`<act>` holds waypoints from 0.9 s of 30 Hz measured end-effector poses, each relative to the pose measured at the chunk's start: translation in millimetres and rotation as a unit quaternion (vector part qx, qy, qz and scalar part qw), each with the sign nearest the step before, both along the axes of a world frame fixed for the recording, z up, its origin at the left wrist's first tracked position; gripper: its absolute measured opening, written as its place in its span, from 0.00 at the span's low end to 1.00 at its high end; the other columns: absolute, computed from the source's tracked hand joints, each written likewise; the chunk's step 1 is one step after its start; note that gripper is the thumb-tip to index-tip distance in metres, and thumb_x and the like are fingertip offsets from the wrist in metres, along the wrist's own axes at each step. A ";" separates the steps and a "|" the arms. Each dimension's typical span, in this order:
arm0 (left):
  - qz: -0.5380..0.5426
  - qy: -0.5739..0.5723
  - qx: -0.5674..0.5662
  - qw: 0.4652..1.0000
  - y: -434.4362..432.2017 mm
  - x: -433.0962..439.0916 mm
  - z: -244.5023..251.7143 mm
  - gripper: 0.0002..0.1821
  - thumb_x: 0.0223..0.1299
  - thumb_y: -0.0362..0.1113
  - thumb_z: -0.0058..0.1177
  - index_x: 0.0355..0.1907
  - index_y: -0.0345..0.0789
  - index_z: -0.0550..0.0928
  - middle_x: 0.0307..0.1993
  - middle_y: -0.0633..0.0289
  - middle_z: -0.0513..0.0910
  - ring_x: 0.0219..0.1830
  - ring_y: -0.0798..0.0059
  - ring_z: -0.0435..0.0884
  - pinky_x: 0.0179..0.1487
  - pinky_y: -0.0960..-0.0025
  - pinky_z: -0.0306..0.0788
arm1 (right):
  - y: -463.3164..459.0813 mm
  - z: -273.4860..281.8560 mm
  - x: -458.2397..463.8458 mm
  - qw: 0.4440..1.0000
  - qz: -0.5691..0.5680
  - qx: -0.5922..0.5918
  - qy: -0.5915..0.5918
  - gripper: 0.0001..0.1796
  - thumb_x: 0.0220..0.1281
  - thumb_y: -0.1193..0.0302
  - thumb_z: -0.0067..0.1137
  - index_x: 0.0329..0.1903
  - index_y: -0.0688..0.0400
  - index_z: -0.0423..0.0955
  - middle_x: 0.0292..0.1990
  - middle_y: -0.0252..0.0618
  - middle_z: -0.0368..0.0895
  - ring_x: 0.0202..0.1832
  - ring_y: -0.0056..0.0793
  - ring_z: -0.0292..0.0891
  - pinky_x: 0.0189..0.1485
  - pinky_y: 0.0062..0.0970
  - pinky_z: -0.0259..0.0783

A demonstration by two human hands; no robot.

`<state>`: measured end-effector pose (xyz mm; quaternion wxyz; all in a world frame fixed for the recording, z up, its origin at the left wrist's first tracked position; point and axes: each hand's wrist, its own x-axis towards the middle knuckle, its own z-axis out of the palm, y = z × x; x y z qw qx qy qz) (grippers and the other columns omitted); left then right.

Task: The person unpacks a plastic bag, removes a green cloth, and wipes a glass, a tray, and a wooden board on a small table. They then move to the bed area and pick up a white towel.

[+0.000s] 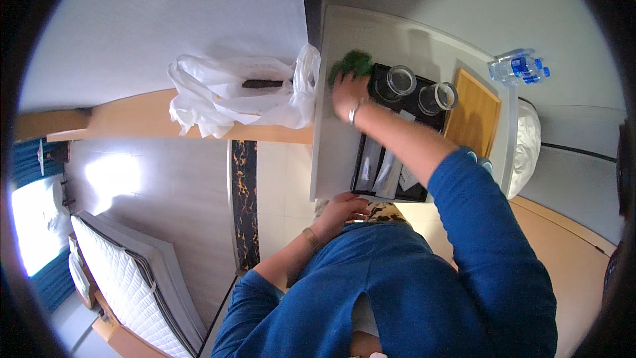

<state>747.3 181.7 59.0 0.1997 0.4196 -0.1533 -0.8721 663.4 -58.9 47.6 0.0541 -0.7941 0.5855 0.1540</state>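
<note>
My right hand reaches to the far left corner of a white countertop. It presses on a bunched green cloth, slightly blurred. Right beside it is a black tray holding two clear glasses at its far end. Nearer to me in the tray lie packaged toiletries, partly hidden by my forearm. My left hand hangs at the counter's near edge, in front of my waist, with its fingers a little apart and nothing seen in it.
A white plastic bag sits on a wooden ledge to the left. Right of the tray are a wooden board and two water bottles. A white-lined bin stands beyond the counter's right edge. A bare mattress lies lower left.
</note>
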 end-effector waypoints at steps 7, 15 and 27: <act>-0.007 0.024 -0.035 0.999 -6.5 0.6 3.3 0.14 0.62 0.33 0.52 0.47 0.27 0.77 0.39 0.54 0.81 0.40 0.69 0.81 0.44 0.71 0.77 | 95.5 37.5 -3.1 0.957 0.170 0.156 -0.175 0.10 0.55 0.76 0.46 0.33 0.66 0.77 0.32 0.57 0.80 0.33 0.47 0.80 0.33 0.47 0.75; -0.025 -0.015 -0.317 0.948 12.6 1.4 -8.3 0.16 0.59 0.27 0.51 0.50 0.25 0.74 0.53 0.52 0.74 0.52 0.67 0.78 0.52 0.69 0.76 | -73.6 -1.6 -12.4 0.991 -0.010 0.021 -0.130 0.21 0.58 0.71 0.47 0.53 0.67 0.69 0.55 0.53 0.69 0.58 0.54 0.65 0.59 0.48 0.65; -0.050 -0.083 -0.292 0.952 70.4 -42.8 -5.1 0.25 0.56 0.31 0.50 0.59 0.33 0.71 0.61 0.55 0.71 0.60 0.62 0.71 0.62 0.61 0.65 | 193.7 -29.9 27.0 0.978 0.110 -0.080 -0.157 0.17 0.52 0.73 0.50 0.40 0.73 0.76 0.38 0.53 0.74 0.47 0.48 0.69 0.54 0.51 0.63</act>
